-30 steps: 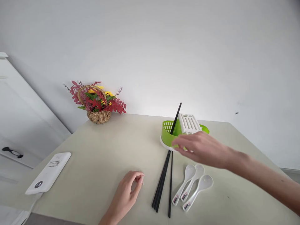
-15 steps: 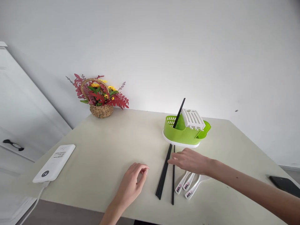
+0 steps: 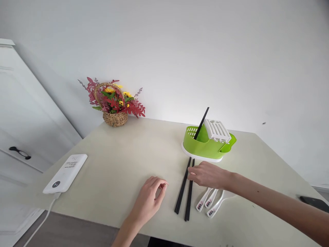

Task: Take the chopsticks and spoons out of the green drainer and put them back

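My right hand (image 3: 207, 174) is closed, its fingertips pinched on the upper part of a pair of black chopsticks (image 3: 189, 202) lying on the table. Beside this pair, to the left, lies a second pair of black chopsticks (image 3: 181, 192). My left hand (image 3: 149, 197) rests on the table with curled fingers and thumb tip against the index finger; nothing shows between them. Several white spoon-like utensils (image 3: 217, 206) with printed labels lie below my right wrist, their far ends partly hidden. Behind my right hand stands a green utensil holder (image 3: 203, 147), with black chopsticks (image 3: 202, 122) leaning in its left compartment.
A white slotted rack (image 3: 218, 130) tops the holder. At the back left sits a wicker basket of artificial flowers (image 3: 115, 119). A white power bank (image 3: 65, 173) with a cable lies at the left edge, a dark phone (image 3: 315, 203) at the right. A wall closes the back.
One chopstick has moved from the left group to the single one on the right, making two pairs. My right hand stays over the right one. The view has shifted slightly.
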A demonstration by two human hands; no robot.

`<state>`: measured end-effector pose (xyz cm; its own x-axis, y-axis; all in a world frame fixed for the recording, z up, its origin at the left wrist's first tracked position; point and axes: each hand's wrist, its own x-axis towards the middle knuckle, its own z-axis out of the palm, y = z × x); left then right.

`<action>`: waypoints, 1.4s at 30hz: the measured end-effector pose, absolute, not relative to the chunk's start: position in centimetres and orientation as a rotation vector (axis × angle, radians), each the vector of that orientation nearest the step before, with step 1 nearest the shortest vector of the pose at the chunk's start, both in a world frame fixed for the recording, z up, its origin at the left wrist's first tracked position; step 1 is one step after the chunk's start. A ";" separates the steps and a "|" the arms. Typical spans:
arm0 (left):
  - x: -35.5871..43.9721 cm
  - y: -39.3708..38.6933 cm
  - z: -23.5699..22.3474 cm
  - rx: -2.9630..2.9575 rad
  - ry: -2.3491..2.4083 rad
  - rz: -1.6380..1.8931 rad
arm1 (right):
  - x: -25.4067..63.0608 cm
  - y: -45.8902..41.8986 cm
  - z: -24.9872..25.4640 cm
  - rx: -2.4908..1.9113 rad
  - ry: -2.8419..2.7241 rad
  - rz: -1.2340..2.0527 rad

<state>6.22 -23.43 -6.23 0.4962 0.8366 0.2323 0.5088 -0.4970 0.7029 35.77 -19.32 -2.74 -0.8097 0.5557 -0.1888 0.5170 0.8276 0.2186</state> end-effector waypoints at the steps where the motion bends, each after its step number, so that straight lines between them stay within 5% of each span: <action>1: 6.2 -23.5 -6.2 2.181 1.101 0.770 | 35.6 -19.2 -2.7 0.811 2.758 0.222; 42: 6.1 -23.9 -6.5 2.155 1.096 0.825 | 36.9 -19.3 -2.3 0.772 2.644 0.186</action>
